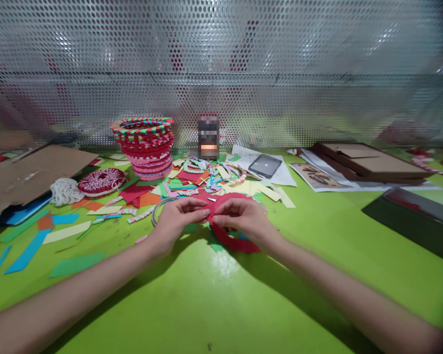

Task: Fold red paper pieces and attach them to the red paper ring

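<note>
Green tabletop (pixel 221 305) stretches beneath the forearms to where the left hand (pixel 175 218) and the right hand (pixel 248 216) meet over a red ring (pixel 239 245). Each hand has thumb and fingers pinched together on the ring's left side, probably to steady one small spot; anything finer between the fingertips is too small to tell. The rest of the ring curves beneath the right hand, with paper scraps (pixel 186 184) spread behind, apparently for easy reach. At the right edge sits a dark box (pixel 421 219), its inside not visible. Farther back, a tablet (pixel 266 165) lies on white sheets (pixel 243 154), and a flat brown box (pixel 387 162) rests on papers, its contents unclear. Wrapped rings (pixel 149 160) are stacked, perhaps to save room, before a perforated metal screen (pixel 221 59).
</note>
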`<move>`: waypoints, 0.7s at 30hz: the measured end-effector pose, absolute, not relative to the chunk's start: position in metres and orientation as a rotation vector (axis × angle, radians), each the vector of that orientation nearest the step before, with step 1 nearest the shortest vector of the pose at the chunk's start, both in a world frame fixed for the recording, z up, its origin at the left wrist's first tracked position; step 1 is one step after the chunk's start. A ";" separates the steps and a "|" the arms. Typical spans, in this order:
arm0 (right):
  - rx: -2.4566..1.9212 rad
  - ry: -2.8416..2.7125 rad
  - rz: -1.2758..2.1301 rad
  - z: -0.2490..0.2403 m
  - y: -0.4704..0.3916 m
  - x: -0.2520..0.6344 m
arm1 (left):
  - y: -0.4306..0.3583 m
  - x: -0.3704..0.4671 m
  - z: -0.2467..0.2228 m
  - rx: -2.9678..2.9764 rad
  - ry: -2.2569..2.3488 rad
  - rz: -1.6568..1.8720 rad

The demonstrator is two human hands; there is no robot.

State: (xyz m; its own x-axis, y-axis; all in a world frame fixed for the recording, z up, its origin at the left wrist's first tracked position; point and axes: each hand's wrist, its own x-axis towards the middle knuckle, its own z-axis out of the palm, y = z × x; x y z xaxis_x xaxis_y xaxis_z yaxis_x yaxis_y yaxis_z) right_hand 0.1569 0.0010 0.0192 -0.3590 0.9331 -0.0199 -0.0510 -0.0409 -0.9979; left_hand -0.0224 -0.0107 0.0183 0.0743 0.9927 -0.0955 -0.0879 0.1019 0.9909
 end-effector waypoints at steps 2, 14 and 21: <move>-0.933 -1.455 1.552 0.018 0.002 0.157 | -0.011 -0.022 0.018 1.039 1.136 1.141; -0.941 -1.693 1.284 0.019 -0.002 0.155 | -0.010 -0.021 0.020 1.083 1.165 1.125; -0.967 -1.580 1.395 0.021 -0.006 0.155 | -0.013 -0.019 0.023 1.163 1.136 1.115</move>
